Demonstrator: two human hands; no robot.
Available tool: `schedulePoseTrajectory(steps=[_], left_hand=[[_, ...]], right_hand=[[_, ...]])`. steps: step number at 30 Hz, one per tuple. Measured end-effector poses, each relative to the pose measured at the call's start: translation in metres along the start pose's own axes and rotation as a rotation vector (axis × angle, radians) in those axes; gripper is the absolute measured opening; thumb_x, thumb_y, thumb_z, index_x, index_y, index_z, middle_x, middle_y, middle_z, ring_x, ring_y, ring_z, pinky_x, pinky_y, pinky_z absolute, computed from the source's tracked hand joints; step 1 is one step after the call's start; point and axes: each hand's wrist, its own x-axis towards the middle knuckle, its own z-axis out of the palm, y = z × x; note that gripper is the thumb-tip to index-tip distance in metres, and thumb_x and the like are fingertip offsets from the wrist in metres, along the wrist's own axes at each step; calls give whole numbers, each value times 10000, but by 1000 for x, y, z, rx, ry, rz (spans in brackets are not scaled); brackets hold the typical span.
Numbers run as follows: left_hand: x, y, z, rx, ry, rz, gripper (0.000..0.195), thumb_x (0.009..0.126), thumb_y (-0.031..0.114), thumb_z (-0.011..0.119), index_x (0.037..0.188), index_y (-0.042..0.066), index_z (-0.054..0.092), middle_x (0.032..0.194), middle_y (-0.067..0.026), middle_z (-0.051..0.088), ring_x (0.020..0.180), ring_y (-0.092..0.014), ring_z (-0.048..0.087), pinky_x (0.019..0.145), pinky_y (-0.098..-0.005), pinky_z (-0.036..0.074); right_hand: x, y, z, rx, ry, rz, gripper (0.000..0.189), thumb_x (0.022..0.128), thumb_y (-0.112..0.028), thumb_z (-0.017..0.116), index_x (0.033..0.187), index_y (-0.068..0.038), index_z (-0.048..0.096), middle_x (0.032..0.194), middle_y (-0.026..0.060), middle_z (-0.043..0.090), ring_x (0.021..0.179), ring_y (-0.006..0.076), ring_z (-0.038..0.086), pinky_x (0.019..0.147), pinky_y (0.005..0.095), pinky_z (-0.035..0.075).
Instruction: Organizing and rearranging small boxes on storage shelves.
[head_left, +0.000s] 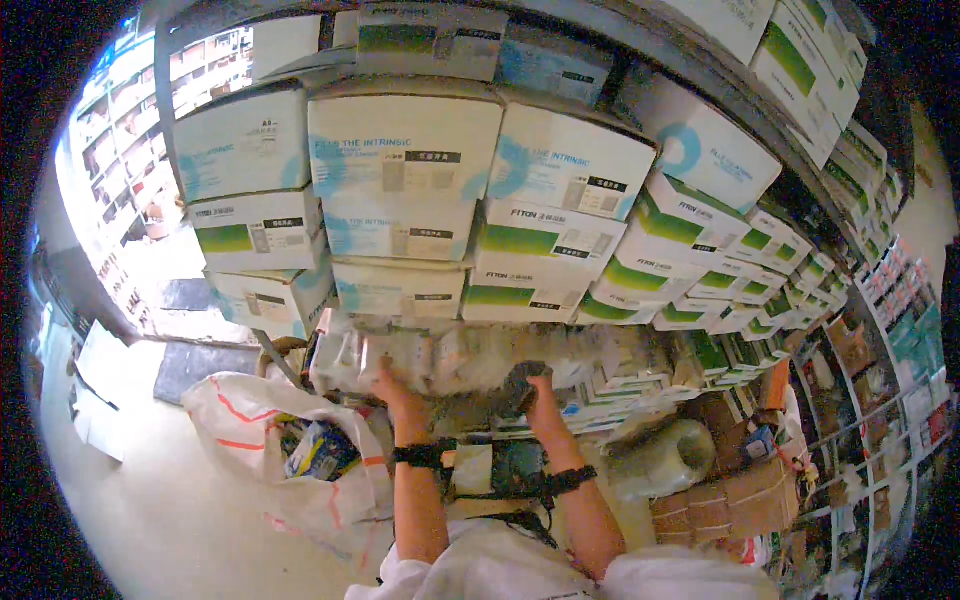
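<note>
My left hand (390, 381) is raised at the lower shelf, its fingers at a pale, clear-wrapped package (375, 360); blur hides whether it grips it. To its right, my right hand (538, 379) is closed on a dark, blurred item (521, 384) that I cannot identify. Dark straps circle both wrists. Behind the hands runs a row of blurred, wrapped packages (480, 356). Stacked white cartons (405, 135) with blue or green print stand above them.
An open white woven sack (232, 420) with red stripes holds packets at the left. On the right are a roll of clear plastic film (660, 457), flattened cardboard (727, 506) and tall shelving (847, 435). A metal shelf beam (720, 67) crosses above the cartons.
</note>
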Motion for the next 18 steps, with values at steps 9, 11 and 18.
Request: schedulePoseTrajectory(steps=[9,11,18], left_hand=[[-143,127,-25,-150,-775,-70,496,750,233,610,1185,11,528,1052,-123,616,948,-238,633,845,-351,526],[-155,149,-19,-194,-849,-42,574,759,273,608,1261,23,485,1119,-133,597,997,-239,622,875,-355,521],[-182,227,15,-495,-1032,201,857,806,608,578,1426,73,325,1210,-133,552,1067,-229,581,880,-357,523]], right_hand=[[-59,-39,120,-659,-234,-912,534,726,-107,781,1188,-59,517,1159,126,533,1034,265,549,894,322,446],[-80,-51,139,-715,-272,-1049,494,712,-110,796,1134,-42,550,1107,143,566,984,274,572,865,331,461],[-143,-99,198,-670,-398,-1529,317,755,-135,745,1028,-46,610,1178,135,577,1091,362,544,958,447,443]])
